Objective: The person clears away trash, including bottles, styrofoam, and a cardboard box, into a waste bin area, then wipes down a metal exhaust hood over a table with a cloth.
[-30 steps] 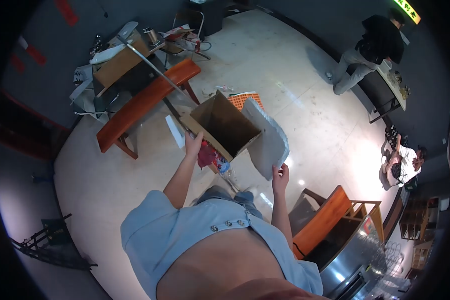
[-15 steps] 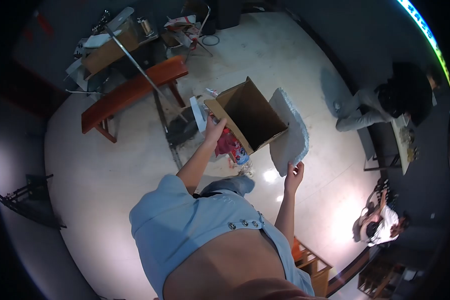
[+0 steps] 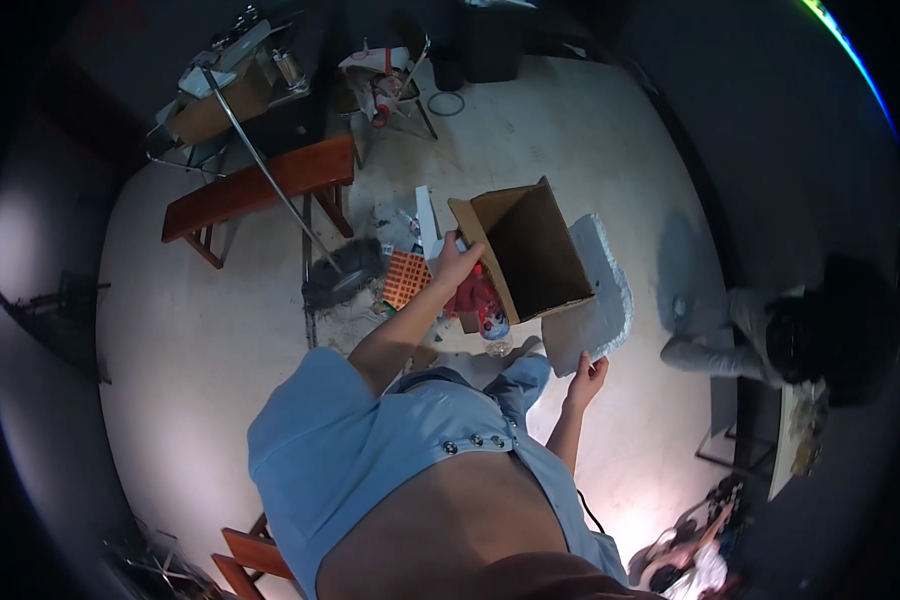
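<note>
The person wore a light blue shirt [image 3: 370, 440] with a big, loose sleeve [image 3: 295, 410] that was short and left the lower arm bare. Round, shiny buttons [image 3: 476, 440] sat in a row on the front. The pants [image 3: 522, 385] were blue too, but darker in some spots. The left hand [image 3: 456, 262] and the right hand [image 3: 589, 375] were both bare.

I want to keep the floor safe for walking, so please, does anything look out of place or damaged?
Yes: an orange checked piece and other litter lie on the floor near a long pole, where someone could trip. The pale board in the right hand has a ragged edge, perhaps broken.
</note>
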Motion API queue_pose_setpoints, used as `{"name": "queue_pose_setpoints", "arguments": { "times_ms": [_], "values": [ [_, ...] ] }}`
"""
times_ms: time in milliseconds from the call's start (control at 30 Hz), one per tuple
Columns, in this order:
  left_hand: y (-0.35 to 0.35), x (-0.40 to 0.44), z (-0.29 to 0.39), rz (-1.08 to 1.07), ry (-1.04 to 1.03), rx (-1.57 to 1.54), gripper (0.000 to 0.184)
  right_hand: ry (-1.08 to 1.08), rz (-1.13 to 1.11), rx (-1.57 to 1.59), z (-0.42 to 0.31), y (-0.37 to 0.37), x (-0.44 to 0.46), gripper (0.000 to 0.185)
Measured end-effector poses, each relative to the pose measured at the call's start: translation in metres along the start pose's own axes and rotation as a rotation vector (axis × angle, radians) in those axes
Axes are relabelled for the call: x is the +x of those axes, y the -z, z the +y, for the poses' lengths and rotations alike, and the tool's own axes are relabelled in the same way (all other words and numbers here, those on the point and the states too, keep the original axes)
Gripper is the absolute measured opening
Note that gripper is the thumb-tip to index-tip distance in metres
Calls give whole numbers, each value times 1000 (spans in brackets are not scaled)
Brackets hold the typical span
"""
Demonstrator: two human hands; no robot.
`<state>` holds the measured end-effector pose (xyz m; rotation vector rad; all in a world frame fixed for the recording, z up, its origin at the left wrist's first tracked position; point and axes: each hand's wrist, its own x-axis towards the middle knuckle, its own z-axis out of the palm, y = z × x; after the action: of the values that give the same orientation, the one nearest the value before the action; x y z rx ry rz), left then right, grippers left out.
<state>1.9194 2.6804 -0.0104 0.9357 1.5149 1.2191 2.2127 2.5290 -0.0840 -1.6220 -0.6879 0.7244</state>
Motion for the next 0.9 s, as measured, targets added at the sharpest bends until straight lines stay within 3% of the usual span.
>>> {"name": "queue_pose_setpoints", "arguments": {
  "times_ms": [133,167,267,367,467,533,567,700,900],
  "values": [
    [-56,61,31,112,74,93,58,37,-119,-33,-21,-24,118,33],
    [-67,97,7,175,67,140,54,36,-166,-46,-31,-32,148,34],
    [-87,139,43,253,-45,-62,48,98,-248,-181,-72,-80,229,35],
    [-106,186,49,265,-29,-283,45,152,-326,-159,-108,-118,312,34],
    [-114,235,63,381,6,-178,43,208,-394,-178,-128,-171,381,32],
    [-130,273,68,484,-98,-134,43,266,-431,-185,-132,-203,428,30],
    [-135,291,71,462,-16,-151,51,279,-432,-190,-133,-218,450,29],
    [-167,371,81,480,57,-264,53,270,-439,-227,-153,-273,534,28],
    [-210,504,112,645,42,-73,56,247,-461,-204,-174,-358,667,25]
  ]
}}
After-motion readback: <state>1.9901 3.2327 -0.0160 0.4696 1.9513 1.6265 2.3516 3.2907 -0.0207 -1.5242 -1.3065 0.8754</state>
